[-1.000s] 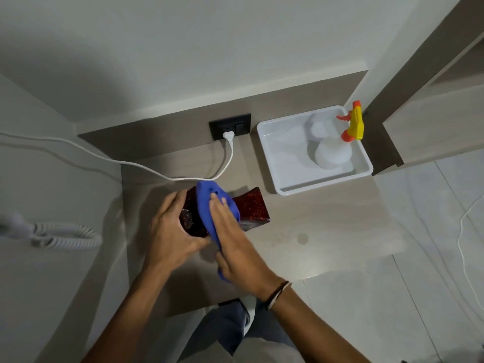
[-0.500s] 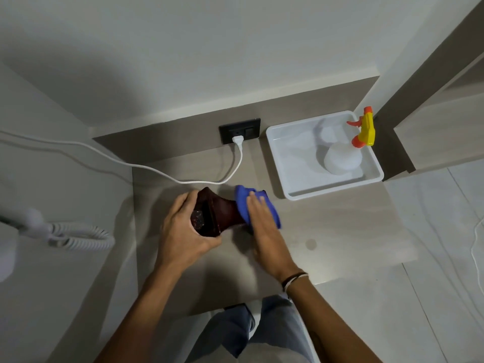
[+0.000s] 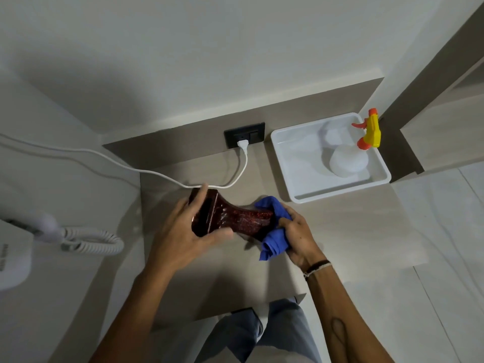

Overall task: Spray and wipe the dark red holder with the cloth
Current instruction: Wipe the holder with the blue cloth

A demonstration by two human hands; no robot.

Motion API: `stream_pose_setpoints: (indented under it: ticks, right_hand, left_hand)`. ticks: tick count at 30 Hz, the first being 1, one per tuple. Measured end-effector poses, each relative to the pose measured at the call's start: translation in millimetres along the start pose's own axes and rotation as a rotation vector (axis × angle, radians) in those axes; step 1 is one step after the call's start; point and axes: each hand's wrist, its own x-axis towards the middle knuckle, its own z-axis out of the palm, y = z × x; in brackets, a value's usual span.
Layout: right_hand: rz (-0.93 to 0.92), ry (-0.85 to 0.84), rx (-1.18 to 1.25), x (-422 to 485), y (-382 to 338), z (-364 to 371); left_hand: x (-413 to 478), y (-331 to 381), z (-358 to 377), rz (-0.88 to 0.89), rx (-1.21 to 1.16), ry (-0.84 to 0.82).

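Left hand (image 3: 180, 231) grips the wide end of the red holder (image 3: 230, 218) above the counter (image 3: 340, 231). Right hand (image 3: 296, 234) clutches the blue cloth (image 3: 275, 226) against its other end.

Looks like a hotel-room or home vanity nook. Wall-mounted white hair dryer (image 3: 15, 247) with coiled cord (image 3: 91, 241) at left edge. Beige wood-look tabletop (image 3: 340, 231) set between plain white walls, dark wall socket (image 3: 245, 134) with white plug at centre back, white plastic tray (image 3: 296, 163) upper right, pale tiled floor (image 3: 432, 297) lower right.
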Motion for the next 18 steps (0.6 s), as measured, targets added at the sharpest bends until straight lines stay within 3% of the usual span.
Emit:
stream_pose_setpoints:
  ticks: [3,6,10,12,16,18]
  right_hand:
    - [0.042,-0.085,-0.030,11.6,-14.5,0.5]
    - [0.024,-0.150,-0.138,17.1,-20.7,5.1]
    - [-0.005,-0.098,-0.263,17.5,-16.5,10.5]
    - [-0.131,-0.033,-0.374,8.9,-14.2,15.5]
    - [-0.549,0.155,-0.612,-36.2,0.2,28.8]
    - [-0.741,0.070,-0.670,-61.2,11.4,37.9]
  left_hand:
    - [-4.5,4.2,-5.8,0.049,0.185,-0.112]
    - [-2.1,6.4,-1.4,0.209,0.297,0.008]
    - [-0.2,3.9,8.3,0.333,0.261,0.105]
    - [0.5,0.5,12.6,0.358,0.261,0.172]
    - [2.6,-8.4,16.6,0.334,0.206,0.216]
    - [2.3,-10.0,18.5,0.313,0.171,0.234]
